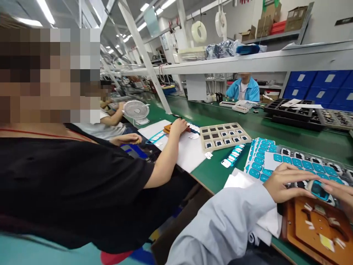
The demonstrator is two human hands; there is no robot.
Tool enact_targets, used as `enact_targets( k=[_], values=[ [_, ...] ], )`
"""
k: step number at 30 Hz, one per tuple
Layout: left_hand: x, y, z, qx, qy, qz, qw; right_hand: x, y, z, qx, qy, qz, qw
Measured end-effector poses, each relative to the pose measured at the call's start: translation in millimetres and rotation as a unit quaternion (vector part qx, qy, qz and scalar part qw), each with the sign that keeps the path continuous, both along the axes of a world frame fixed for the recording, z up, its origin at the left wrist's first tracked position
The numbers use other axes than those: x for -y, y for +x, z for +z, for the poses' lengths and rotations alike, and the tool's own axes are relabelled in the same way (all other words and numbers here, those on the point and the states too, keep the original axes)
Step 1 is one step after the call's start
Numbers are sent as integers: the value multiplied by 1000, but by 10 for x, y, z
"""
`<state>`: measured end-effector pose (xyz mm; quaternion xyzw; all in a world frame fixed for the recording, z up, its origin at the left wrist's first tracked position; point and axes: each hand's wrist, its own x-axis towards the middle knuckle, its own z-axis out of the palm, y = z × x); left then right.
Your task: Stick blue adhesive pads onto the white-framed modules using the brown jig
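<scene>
My left hand (285, 182), in a pale grey sleeve, is at the right of the head view, its thumb and fingers closed on the edge of a small rounded dark piece with a bright blue rim (319, 189). Only the fingers of my right hand (342, 191) show at the right border; they pinch the same piece from the other side. Just below it lies an orange-brown fixture board (317, 230) with white and yellow scraps on it. Behind my hands are sheets of blue rounded stickers (257, 160) and a clear tray of black-and-white parts (314, 159).
A co-worker in a black top (68, 191) sits close on my left, one hand (179, 127) on another orange-brown fixture. A beige compartment tray (224, 137) stands between us. Farther back are a white fan (136, 111), black trays (295, 114) and a person in blue (243, 88).
</scene>
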<state>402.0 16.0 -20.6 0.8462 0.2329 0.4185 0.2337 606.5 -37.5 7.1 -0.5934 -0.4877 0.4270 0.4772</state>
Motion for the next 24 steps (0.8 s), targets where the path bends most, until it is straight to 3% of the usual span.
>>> enact_targets(
  k=[6, 11, 17, 24],
  values=[
    [57, -49, -75, 81, 26, -26, 996, 62, -167, 92, -2, 55, 63, 997],
    [96, -104, -24, 108, 74, -61, 989, 110, -254, 119, -33, 124, 74, 989],
    [119, -128, 76, 151, 81, -80, 982, 149, -372, 202, -64, 73, 51, 994],
    [115, -138, 90, 124, 94, -105, 982, 147, -412, 238, -70, 74, 64, 993]
  ],
)
